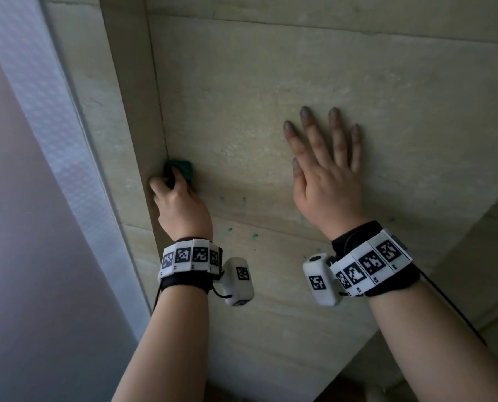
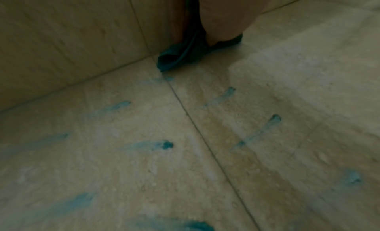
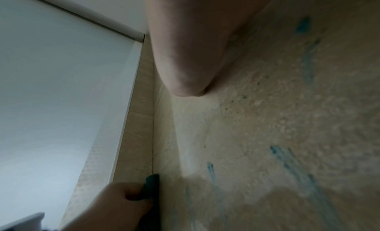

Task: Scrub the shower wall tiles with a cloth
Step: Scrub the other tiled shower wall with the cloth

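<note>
Against the corner: bunched dark teal cloth [image 1: 181, 169] pushed into the inside angle where the broad beige stone-look wall tiles [image 1: 271, 82] meet the narrow beige side return [image 1: 126, 82].
Left hand [image 1: 181, 204]: fingers curled round the cloth, wadding it tight; knuckles toward the return, cloth poking out just above the fist and touching the corner seam.
Right hand [image 1: 326, 169]: spread flat on the broad tile, fingers straight and fanned, pointing up; holds nothing, probably bracing.
Cloth from the wrist views: from the left wrist, dark folds [image 2: 185, 54] sit right at the meeting of the corner line and a grout joint [image 2: 205, 145]; from the right wrist, only a sliver of teal edge [image 3: 152, 181] shows beyond the fist.
Soil still showing: teal-blue drips and streaks [image 2: 164, 145] run along the tile below the fist, some on each side of the grout joint; faint spots also show in the head view [image 1: 255, 235].
Key relation: streaks lie below the cloth and to its right, toward the wrist, their long axes running down the wall; left hand is the nearer and already has the cloth.
Likely next call: drag the wad down and rightward out of the corner, along the streaks.
Risk: such a small wad covers little tile per pass, and may smear the colour.
Beside the return: white frosted panel [image 1: 24, 198] with pale frame.
</note>
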